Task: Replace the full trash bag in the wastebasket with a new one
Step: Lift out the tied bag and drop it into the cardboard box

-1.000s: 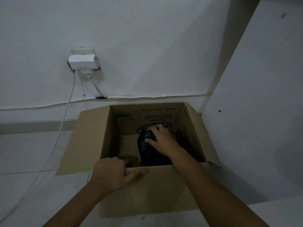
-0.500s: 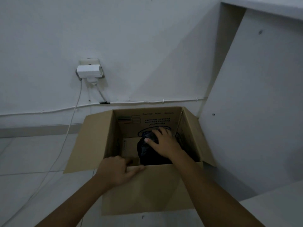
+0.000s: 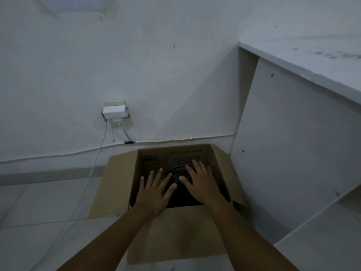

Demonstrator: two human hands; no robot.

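An open cardboard box (image 3: 181, 231) stands on the floor against the wall and serves as the wastebasket. Inside it lies a black trash bag (image 3: 180, 195), mostly hidden by my hands. My left hand (image 3: 155, 190) reaches over the box's near rim with its fingers spread and straight, its thumb touching the bag. My right hand (image 3: 201, 180) lies flat on top of the bag, fingers straight and pointing toward the back wall of the box.
A white cabinet side (image 3: 289, 143) stands right beside the box. A wall socket with a white adapter (image 3: 114, 112) sits on the wall at the left, and its cable (image 3: 91, 173) hangs down to the floor tiles left of the box.
My left hand has let go of the box's near rim and moved into the box with fingers spread. My right hand has flattened on the bag. The camera tilted upward.
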